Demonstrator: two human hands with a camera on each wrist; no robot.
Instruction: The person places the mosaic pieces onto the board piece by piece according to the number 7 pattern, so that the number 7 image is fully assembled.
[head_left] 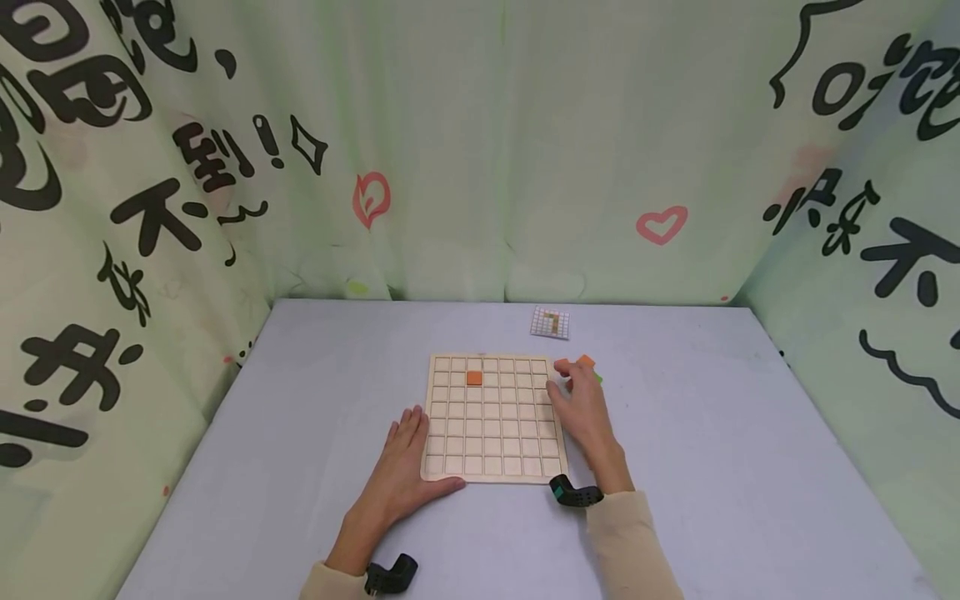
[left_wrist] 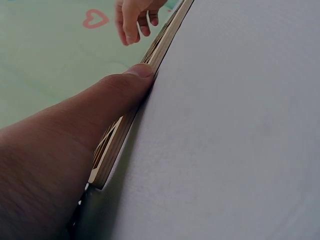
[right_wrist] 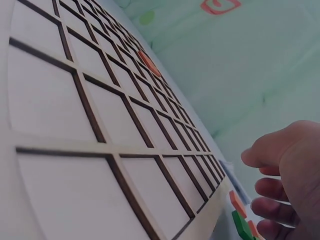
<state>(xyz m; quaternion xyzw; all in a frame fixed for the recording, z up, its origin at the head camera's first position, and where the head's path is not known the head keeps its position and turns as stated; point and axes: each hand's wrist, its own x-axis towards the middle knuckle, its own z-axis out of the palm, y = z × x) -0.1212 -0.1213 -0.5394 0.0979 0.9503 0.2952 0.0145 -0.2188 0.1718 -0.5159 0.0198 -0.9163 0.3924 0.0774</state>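
Note:
A square wooden grid board [head_left: 495, 481] lies on the table, with one orange square tile [head_left: 474, 378] in a cell of its second row from the far side. My left hand [head_left: 405, 467] rests at the board's near left corner, its fingers along the left edge. In the left wrist view the thumb [left_wrist: 120, 87] presses against the near edge. My right hand [head_left: 588, 417] hovers by the board's far right corner with loosely bent fingers and nothing between them. Beside those fingers lie loose orange tiles [right_wrist: 237, 204] and a green tile [right_wrist: 242, 225], partly hidden by the hand.
Beyond the board, near the table's back edge, lies a small pattern card [head_left: 550, 322] with a grid and a brownish figure. The white table [head_left: 712, 433] is enclosed by pale green curtains [head_left: 450, 125] with black writing and red drawings.

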